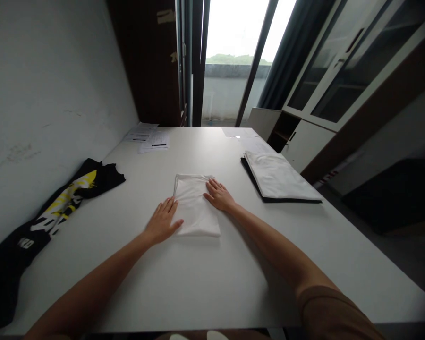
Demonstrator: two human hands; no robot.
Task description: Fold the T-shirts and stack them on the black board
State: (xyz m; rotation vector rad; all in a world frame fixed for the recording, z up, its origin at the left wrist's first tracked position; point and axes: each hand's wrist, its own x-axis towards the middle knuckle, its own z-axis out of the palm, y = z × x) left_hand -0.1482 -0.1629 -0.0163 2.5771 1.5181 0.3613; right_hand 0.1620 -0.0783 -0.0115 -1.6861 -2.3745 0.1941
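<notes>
A folded white cloth [194, 208], which looks like a garment, lies flat on the white table [205, 274] in front of me. My left hand [164, 219] rests open on its left edge, fingers stretched forward and thumb reaching over the fabric. On the upper right part of the cloth lies my right hand [219, 194], palm down with its fingers extended. Small creases run across the fabric between both hands. Neither hand grips anything.
A folded white cloth [283, 177] sits on a black one [255, 182] at the right. Along the left wall lies a black garment with yellow and white print [67, 203]. Papers [154, 141] lie at the far left, more sheets [248, 139] at the far right.
</notes>
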